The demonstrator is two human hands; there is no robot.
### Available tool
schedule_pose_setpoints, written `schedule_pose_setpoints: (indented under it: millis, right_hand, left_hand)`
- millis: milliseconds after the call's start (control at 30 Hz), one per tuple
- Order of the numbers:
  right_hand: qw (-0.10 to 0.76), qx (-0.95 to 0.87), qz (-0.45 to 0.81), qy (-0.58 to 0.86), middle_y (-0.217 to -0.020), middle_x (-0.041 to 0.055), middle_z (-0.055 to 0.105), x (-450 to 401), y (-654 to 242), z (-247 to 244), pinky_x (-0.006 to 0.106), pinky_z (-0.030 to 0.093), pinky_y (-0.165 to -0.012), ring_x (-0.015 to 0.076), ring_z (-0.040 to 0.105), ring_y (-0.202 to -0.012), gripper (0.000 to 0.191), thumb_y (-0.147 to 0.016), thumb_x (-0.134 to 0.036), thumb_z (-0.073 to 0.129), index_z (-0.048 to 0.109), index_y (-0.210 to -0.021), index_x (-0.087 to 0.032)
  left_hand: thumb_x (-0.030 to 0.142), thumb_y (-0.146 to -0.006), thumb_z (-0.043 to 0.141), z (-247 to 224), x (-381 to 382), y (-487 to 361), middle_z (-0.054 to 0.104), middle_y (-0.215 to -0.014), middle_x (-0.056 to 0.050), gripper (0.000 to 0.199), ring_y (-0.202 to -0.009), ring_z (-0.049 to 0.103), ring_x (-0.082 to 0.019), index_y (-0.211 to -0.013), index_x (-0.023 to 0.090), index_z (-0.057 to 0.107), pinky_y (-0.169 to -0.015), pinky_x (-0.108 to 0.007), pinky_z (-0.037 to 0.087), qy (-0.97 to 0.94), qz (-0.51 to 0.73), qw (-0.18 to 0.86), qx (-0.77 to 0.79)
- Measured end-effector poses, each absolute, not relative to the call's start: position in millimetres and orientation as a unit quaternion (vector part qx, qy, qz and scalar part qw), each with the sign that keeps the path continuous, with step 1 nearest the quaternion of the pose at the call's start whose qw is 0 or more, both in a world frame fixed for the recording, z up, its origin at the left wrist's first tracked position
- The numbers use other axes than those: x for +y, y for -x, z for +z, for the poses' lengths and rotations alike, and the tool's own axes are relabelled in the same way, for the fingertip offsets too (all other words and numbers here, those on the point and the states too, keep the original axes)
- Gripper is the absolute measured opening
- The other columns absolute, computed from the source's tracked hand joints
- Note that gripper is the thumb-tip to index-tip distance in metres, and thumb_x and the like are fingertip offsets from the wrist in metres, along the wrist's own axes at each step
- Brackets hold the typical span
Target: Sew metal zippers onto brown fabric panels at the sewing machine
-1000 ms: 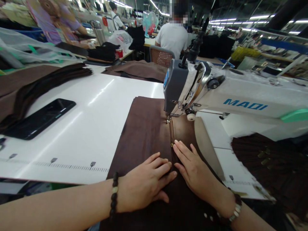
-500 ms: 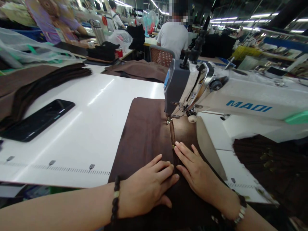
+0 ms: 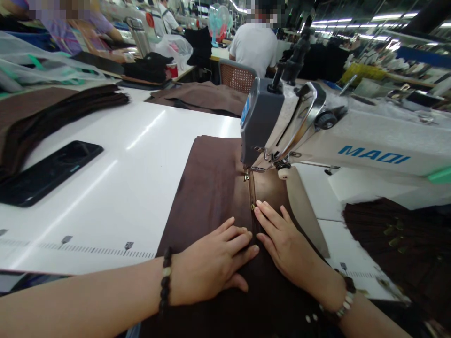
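Observation:
Dark brown cloth [image 3: 211, 197] lies folded in layers on the white sewing table, running under the needle area of a white MAQI sewing machine [image 3: 352, 141]. A metal zipper [image 3: 252, 197] runs along its middle, and its top end reaches the presser foot [image 3: 246, 175]. My left hand [image 3: 211, 265], with a dark beaded bracelet, rests flat on the cloth left of the zipper. My right hand [image 3: 285, 239], with a pale beaded bracelet, lies flat on the right, its fingertips beside the zipper's small brass pull.
A black phone [image 3: 49, 173] lies on the white table [image 3: 141, 159], which has a printed ruler scale near its front edge. Brown cloth stacks [image 3: 35, 112] sit at left and beyond the machine. Dark pleated cloth [image 3: 394, 239] lies at right. A co-worker in a white shirt [image 3: 255, 49] sits ahead.
The view has tilted slightly, so the machine sits further right in the picture. Both hands stay flat on the cloth beside the zipper.

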State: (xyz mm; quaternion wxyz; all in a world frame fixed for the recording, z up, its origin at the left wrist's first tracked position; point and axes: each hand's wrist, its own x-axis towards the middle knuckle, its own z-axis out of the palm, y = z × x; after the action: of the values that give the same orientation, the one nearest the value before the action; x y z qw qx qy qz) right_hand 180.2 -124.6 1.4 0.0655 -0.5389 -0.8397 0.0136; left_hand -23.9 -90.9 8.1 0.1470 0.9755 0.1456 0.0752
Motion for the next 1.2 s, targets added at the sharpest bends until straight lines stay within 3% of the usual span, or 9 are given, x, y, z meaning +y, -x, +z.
schedule_pose_setpoints:
  millis: [1200]
  right_hand:
    - [0.060,-0.804,-0.009,0.591,-0.133,0.0142,0.038,-79.3,-173.4,1.5,0.051,0.027,-0.101,0.0235,0.033,-0.125,0.044,-0.089,-0.024,0.032,0.038,-0.130,-0.009]
  left_hand:
    - [0.046,-0.086,0.045,3.5,-47.0,19.5,0.048,-0.114,-0.009,0.049,-0.106,0.043,-0.025,-0.124,0.015,0.043,-0.102,-0.046,0.026,-0.979,0.075,0.097,0.161]
